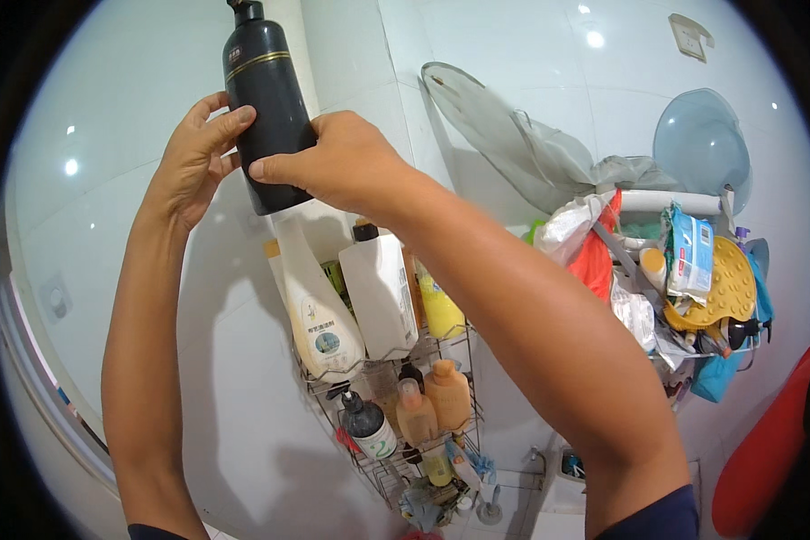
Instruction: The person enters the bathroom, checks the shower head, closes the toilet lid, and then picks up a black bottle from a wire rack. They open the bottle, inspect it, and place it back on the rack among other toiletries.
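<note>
Both of my hands are raised on a tall black pump bottle (265,90) with a thin gold band, held upright in front of the white tiled wall. My left hand (193,157) touches its left side with the fingers spread along it. My right hand (337,162) wraps around the lower part of the bottle from the right. Just below the bottle stands a wire corner rack (382,468) holding a white bottle with a long neck (319,315) and a white rectangular bottle with a black cap (378,288).
Lower rack shelves carry orange bottles (436,400), a dark pump bottle (366,423), a yellow bottle (439,310) and brushes. To the right a white rail (670,202) holds plastic bags, cloths, a yellow round mat (724,292) and a blue basin (702,144). A red object (765,450) sits far right.
</note>
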{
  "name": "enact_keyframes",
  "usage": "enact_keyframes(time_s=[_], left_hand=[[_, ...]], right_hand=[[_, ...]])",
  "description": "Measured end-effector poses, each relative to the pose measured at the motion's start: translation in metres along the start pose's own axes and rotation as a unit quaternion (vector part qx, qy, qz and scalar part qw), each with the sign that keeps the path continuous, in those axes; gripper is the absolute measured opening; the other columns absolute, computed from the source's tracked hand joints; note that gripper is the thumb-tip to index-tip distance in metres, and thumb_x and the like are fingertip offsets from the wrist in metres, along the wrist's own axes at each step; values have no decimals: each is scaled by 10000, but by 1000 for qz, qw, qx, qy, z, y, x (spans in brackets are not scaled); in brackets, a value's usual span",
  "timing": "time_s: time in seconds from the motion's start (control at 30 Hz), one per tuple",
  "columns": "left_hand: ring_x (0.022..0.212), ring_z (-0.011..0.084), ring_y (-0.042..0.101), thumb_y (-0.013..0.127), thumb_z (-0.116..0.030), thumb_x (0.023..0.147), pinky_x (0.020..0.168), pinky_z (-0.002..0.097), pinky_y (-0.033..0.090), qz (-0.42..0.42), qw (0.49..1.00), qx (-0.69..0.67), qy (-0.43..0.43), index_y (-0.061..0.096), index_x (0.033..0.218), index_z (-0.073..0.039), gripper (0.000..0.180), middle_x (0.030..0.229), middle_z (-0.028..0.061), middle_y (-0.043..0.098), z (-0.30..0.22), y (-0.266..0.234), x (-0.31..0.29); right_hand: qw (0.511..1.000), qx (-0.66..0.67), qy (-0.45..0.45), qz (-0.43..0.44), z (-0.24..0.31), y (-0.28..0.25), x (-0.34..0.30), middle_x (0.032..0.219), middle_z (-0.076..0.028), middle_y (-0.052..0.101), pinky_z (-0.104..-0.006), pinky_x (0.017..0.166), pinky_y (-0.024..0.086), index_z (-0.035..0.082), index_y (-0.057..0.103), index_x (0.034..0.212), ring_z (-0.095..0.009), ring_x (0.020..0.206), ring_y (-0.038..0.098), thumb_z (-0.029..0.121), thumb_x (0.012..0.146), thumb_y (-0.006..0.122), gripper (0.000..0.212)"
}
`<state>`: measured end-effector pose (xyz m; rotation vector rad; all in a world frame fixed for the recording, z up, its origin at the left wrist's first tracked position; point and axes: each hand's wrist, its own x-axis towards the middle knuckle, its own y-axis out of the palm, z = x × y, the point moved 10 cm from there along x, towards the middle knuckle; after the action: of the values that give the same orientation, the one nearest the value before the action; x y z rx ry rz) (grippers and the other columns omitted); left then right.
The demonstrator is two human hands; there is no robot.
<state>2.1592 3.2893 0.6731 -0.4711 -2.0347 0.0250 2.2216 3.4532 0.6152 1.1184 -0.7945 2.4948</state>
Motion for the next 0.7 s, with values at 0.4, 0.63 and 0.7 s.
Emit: enact_keyframes(time_s=[0.4, 0.63, 0.7], left_hand=[[1064, 150, 665, 831, -280, 913, 900, 318, 522, -50, 997, 8, -56, 490, 1371, -40, 619, 1172, 83, 675, 41, -11, 28], [1093, 188, 667, 844, -237, 897, 929, 345, 540, -56, 996, 12, -69, 425, 1449, 24, 741, 1205, 126, 668, 58, -5, 26], [1088, 187, 671, 854, -251, 887, 936, 345, 541, -56, 995, 22, -76, 415, 1452, 26, 767, 1194, 131, 673, 68, -9, 26]], right_hand=[[989, -146, 14, -35, -13, -2, 28, 947, -101, 765, -451, 949, 464, 39, 783, 1034, -314, 1123, 617, 551, 933, 676, 532], [992, -126, 17, -14, -34, -3, 45, 1011, -189, 775, -428, 907, 553, -7, 760, 1160, -331, 976, 742, 548, 983, 601, 604], [993, -114, 23, -15, -45, 2, 50, 991, -140, 778, -444, 945, 532, 51, 774, 1090, -310, 1000, 742, 588, 974, 570, 586]])
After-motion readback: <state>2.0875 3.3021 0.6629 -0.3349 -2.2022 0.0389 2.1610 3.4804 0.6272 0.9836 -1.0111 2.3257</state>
